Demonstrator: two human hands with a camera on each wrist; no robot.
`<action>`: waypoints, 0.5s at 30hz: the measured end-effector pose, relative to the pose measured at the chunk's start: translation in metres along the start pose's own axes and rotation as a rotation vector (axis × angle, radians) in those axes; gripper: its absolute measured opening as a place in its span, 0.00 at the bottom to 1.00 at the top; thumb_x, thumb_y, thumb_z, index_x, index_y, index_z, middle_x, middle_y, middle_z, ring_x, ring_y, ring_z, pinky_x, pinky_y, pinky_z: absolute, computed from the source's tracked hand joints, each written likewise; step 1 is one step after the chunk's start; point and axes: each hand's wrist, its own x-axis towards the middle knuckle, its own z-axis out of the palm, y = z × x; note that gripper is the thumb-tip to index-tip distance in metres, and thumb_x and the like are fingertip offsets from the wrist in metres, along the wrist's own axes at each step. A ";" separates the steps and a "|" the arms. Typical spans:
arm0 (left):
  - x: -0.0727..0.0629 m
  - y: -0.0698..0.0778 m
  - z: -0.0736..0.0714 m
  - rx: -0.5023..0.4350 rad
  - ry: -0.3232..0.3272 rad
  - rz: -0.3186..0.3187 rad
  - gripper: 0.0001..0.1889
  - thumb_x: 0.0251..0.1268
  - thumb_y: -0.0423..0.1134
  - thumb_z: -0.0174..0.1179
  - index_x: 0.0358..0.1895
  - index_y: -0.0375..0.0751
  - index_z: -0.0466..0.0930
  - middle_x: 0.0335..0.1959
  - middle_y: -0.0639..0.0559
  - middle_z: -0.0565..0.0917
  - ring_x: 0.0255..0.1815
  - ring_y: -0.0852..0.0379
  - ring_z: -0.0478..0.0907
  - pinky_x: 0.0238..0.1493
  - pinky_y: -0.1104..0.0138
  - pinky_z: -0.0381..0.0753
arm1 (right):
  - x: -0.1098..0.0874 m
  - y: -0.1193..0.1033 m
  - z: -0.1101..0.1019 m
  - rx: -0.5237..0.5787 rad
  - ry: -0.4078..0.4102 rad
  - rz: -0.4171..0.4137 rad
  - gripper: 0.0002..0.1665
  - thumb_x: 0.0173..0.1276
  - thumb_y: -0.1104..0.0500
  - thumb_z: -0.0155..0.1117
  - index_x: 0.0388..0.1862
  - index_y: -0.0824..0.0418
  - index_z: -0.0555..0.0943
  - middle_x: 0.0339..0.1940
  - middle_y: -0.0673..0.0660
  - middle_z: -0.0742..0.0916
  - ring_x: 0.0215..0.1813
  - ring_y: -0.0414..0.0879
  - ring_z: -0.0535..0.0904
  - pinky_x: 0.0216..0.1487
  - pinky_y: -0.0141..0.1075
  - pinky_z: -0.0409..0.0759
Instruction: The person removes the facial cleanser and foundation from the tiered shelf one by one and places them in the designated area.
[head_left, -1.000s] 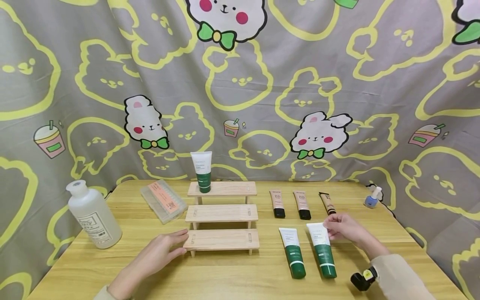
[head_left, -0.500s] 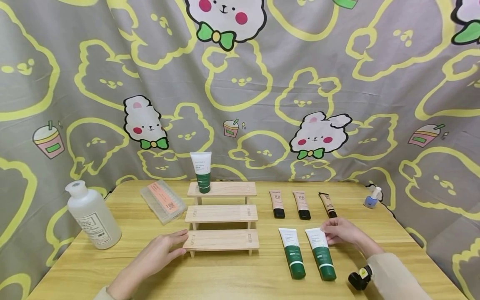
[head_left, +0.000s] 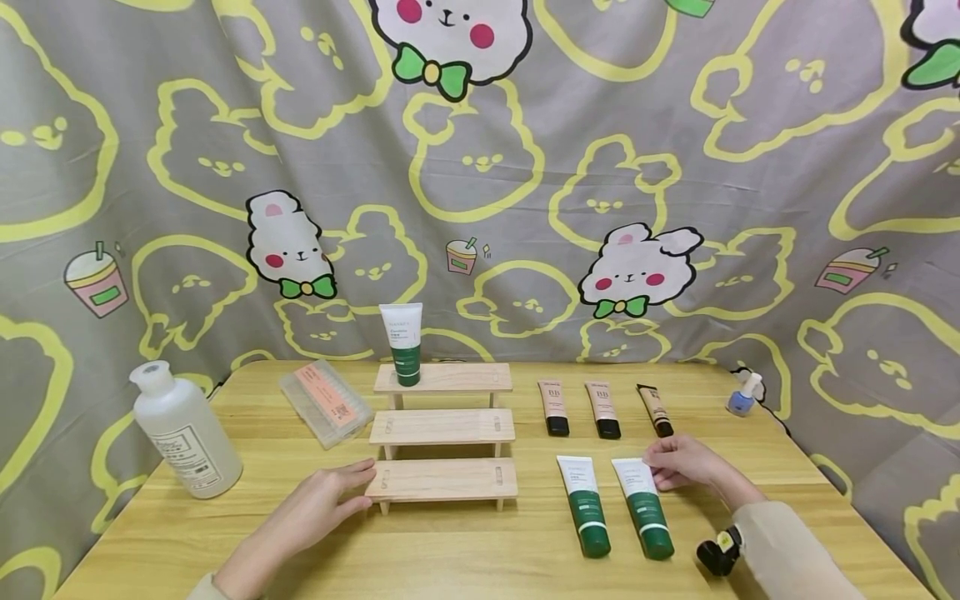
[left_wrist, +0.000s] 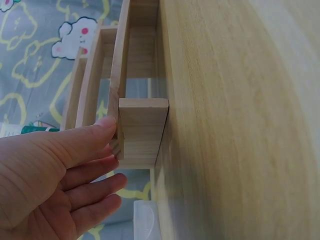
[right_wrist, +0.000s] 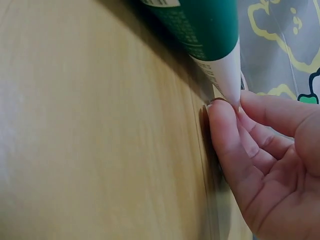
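At the stepped wooden display stand [head_left: 442, 479], my left hand [head_left: 322, 504] pinches the left end of the lowest step. The left wrist view has the thumb [left_wrist: 92, 140] on the step's edge, with the other fingers loosely bent. On the right, my right hand [head_left: 693, 467] pinches the white flat end of a green-and-white squeeze tube [head_left: 647, 508]. Thumb and forefinger meet at that tube end in the right wrist view, where the green body [right_wrist: 212, 25] reaches up out of frame. A matching tube [head_left: 585, 508] lies just left of it. Another tube [head_left: 402, 346] stands upright on the top step.
Two pink BB cream tubes [head_left: 555, 408] and a slim beige tube [head_left: 655, 408] lie behind the green tubes. A blue nail polish bottle [head_left: 742, 396] stands at the far right. To the left are a large translucent bottle [head_left: 187, 437] and a flat clear case [head_left: 327, 402].
My right hand has moved slightly down and toward me, and the tube it holds has lowered onto the table beside its match. The left hand stays at the stand.
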 end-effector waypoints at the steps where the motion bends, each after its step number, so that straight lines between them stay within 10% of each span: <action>1: 0.000 0.000 0.000 0.000 0.001 0.001 0.20 0.57 0.36 0.63 0.51 0.28 0.77 0.55 0.37 0.75 0.54 0.40 0.72 0.52 0.52 0.72 | 0.000 0.000 -0.001 0.002 -0.001 0.003 0.13 0.68 0.64 0.56 0.42 0.75 0.74 0.26 0.56 0.80 0.26 0.42 0.78 0.30 0.33 0.82; 15: 0.000 0.000 0.000 0.000 -0.001 0.004 0.20 0.57 0.36 0.63 0.51 0.28 0.77 0.55 0.37 0.75 0.54 0.40 0.73 0.52 0.52 0.73 | 0.000 -0.001 -0.004 -0.004 -0.001 0.028 0.11 0.68 0.64 0.55 0.41 0.74 0.75 0.26 0.56 0.80 0.25 0.42 0.78 0.30 0.33 0.82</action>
